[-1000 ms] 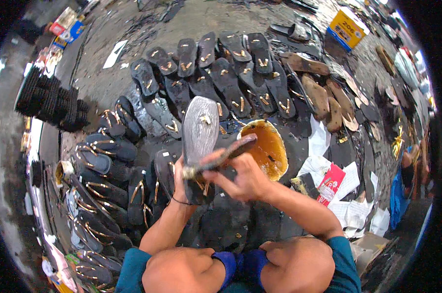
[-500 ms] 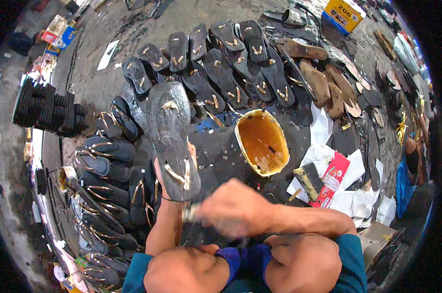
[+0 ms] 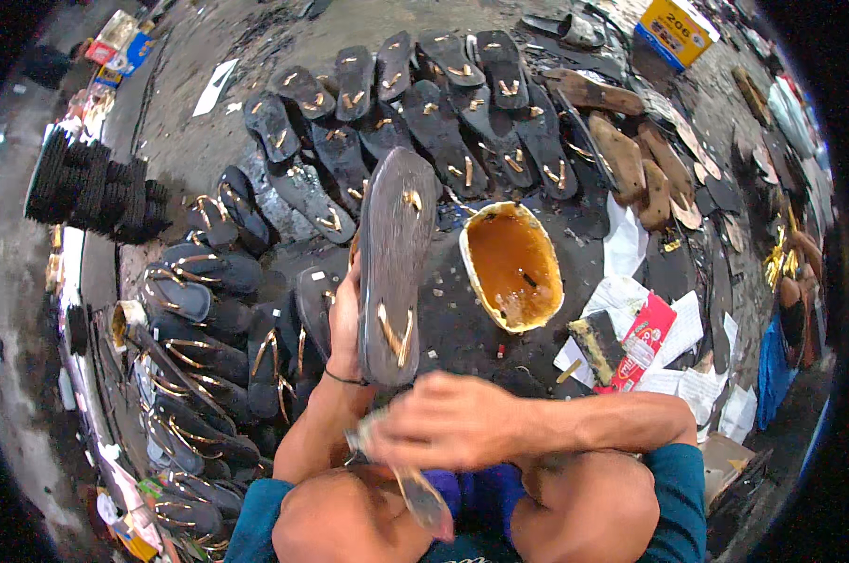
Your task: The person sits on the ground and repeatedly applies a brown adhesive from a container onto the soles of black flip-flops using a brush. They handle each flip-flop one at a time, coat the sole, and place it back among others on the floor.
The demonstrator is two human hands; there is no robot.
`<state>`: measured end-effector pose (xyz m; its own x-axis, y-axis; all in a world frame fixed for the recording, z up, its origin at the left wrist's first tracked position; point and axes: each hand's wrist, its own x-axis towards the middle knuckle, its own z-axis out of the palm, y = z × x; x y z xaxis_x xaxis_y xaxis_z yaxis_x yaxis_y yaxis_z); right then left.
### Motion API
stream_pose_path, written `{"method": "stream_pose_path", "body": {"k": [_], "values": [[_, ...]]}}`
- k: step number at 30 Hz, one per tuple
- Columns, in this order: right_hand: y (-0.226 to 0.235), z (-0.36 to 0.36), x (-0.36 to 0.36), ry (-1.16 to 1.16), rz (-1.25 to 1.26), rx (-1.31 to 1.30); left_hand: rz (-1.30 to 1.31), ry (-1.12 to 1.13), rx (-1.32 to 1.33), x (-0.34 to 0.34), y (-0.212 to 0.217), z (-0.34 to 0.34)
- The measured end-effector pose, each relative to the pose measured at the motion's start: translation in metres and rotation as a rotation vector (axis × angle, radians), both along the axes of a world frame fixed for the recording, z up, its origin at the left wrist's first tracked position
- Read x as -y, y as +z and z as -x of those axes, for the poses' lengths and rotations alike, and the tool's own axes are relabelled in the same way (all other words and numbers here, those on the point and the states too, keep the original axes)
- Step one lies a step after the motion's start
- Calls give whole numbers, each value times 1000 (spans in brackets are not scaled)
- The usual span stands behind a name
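“Lettering in the head view: where was it?”

“On a yellow-and-blue box (image 3: 676,36) at the upper right, and on a red packet (image 3: 645,342) lying among loose papers (image 3: 680,324).”

“And the sole being handled?”

“The dark sandal sole (image 3: 398,263) was held up beyond the knees, one end pointing away, tan strap ends showing on its face. The left hand (image 3: 346,328) gripped it from behind and along its left edge.”

“The right hand?”

“The right hand (image 3: 448,422) was closed round a brush (image 3: 420,497), just below the sole's near end, the handle slanting down over the lap. The bristle end was blurred.”

“How much room was there?”

“A gap of dark ground, dotted with scraps, separated the sole from the rim of a tub (image 3: 523,327) of amber liquid. Rows of sandals (image 3: 443,136) crowded the far side, and more sandals (image 3: 199,366) the left.”

“What had changed?”

“Half a second before, the sole leaned left; now it stood straighter and farther right. A second before, the brush crossed it; since then it had swung down.”
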<state>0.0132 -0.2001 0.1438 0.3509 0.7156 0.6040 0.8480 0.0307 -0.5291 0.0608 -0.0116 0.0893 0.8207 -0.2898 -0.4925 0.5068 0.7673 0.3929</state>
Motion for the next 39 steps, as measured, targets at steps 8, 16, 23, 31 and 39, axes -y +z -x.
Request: {"method": "stream_pose_path", "body": {"k": [8,16,23,31,39], "values": [[-7,-31,9,-39,-5,-330,196,114,49,-21,-36,10],[-44,0,-2,-8,13,-576,271,423,325,-85,-32,-24],[-65,-3,30,-583,113,-618,-420,295,69,-130,-117,-85],[-82,8,56,-798,127,-906,-1652,677,341,-109,-168,-111],[-103,-24,61,-922,-131,-936,-2153,79,915,29,-180,-22]]}}
